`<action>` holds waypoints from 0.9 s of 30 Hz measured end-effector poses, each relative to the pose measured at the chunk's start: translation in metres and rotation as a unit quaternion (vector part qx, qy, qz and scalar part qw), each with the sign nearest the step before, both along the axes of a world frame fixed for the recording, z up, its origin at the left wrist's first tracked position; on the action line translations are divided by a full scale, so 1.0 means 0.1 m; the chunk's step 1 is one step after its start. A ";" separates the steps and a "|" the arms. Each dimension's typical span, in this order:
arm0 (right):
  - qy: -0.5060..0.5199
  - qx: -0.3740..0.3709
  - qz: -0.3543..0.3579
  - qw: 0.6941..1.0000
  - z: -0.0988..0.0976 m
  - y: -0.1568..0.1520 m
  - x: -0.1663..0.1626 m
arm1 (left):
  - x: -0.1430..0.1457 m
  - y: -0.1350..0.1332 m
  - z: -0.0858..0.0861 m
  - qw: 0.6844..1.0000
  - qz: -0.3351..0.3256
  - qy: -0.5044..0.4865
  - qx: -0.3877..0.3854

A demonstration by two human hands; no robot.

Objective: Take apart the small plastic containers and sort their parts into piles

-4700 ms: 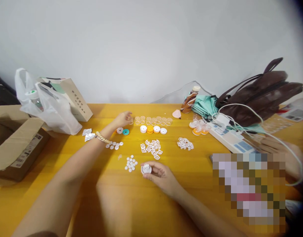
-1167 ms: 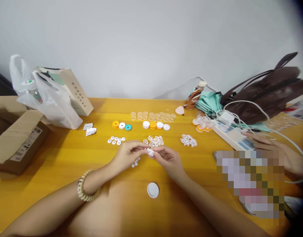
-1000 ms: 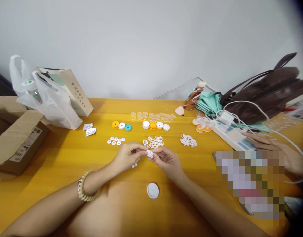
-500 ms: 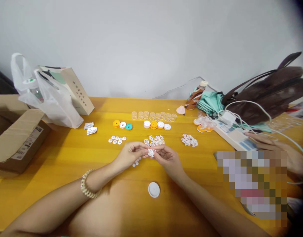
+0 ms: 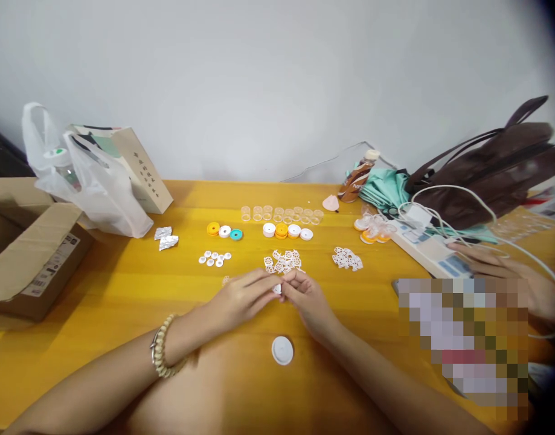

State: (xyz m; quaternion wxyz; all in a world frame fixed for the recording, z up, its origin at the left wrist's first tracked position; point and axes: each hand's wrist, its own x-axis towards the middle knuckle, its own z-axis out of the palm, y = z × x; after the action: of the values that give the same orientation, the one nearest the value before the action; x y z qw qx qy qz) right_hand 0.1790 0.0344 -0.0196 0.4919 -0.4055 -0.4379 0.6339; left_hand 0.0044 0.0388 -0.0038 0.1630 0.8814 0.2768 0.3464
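Observation:
My left hand (image 5: 245, 296) and my right hand (image 5: 308, 297) meet over the middle of the table. Between their fingertips they pinch a small white plastic piece (image 5: 277, 289), mostly covered by the fingers. Just beyond them lies a pile of white openwork plastic pieces (image 5: 284, 261). Small white round pieces (image 5: 214, 258) lie to the left of that pile. On the near side of my hands, a white round lid (image 5: 282, 350) rests flat on the table. A beaded bracelet (image 5: 159, 347) circles my left wrist.
Behind stand clear rings (image 5: 279, 214) and coloured round caps (image 5: 281, 230). Another white pile (image 5: 347, 258) lies right. A cardboard box (image 5: 41, 260) and plastic bag (image 5: 100, 193) stand left. Right are a power strip (image 5: 429, 248), a brown bag (image 5: 490, 172) and another person's hand (image 5: 508, 272).
My left hand has turned over, its back now facing up and covering more of the white piece. Both hands have shifted slightly nearer to me, still together.

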 end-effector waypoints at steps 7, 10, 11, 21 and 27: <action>-0.037 0.036 -0.125 0.991 0.00 0.19 0.22 | -0.05 0.07 0.02 0.996 0.045 -0.075 0.016; -0.183 0.138 -0.152 0.961 -0.03 0.30 0.32 | -0.01 0.12 0.05 0.982 0.096 -0.115 -0.116; -0.239 0.178 -0.153 0.942 -0.05 0.33 0.33 | 0.00 0.13 0.04 0.972 0.110 -0.130 -0.164; -0.432 0.325 -0.170 0.824 -0.25 0.46 0.29 | 0.08 0.18 -0.03 0.871 0.109 -0.288 -0.382; -0.432 0.302 -0.163 0.834 -0.26 0.47 0.30 | 0.07 0.18 0.00 0.893 0.142 -0.246 -0.348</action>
State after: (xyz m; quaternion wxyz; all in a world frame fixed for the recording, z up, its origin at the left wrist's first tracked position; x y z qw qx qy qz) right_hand 0.2093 0.0816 -0.0460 0.4473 -0.5349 -0.7027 0.1414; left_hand 0.0115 0.0567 -0.0039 0.4715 0.6058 0.4530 0.4533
